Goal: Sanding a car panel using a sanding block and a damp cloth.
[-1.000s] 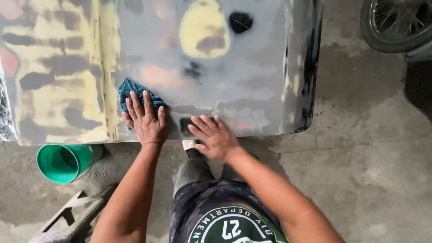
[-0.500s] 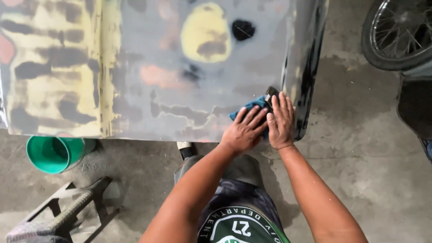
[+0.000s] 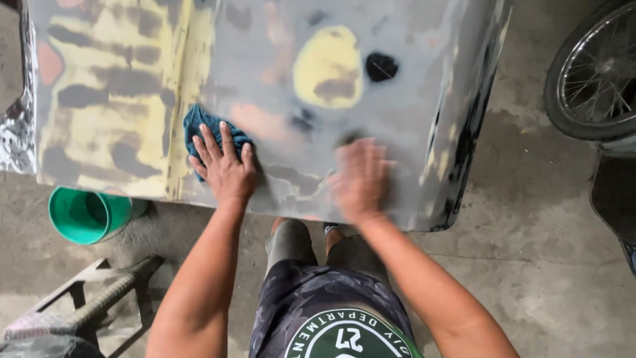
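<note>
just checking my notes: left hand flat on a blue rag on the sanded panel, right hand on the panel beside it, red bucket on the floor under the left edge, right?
Not quite: the bucket is green, not red, as the head view shows. The rest holds: left hand on the blue rag, right hand on the panel.

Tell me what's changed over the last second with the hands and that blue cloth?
The left hand swept the blue cloth right to the panel's edge, then back left. The right hand followed, now blurred in motion. The grey panel, green bucket and wheel stayed put.
</note>
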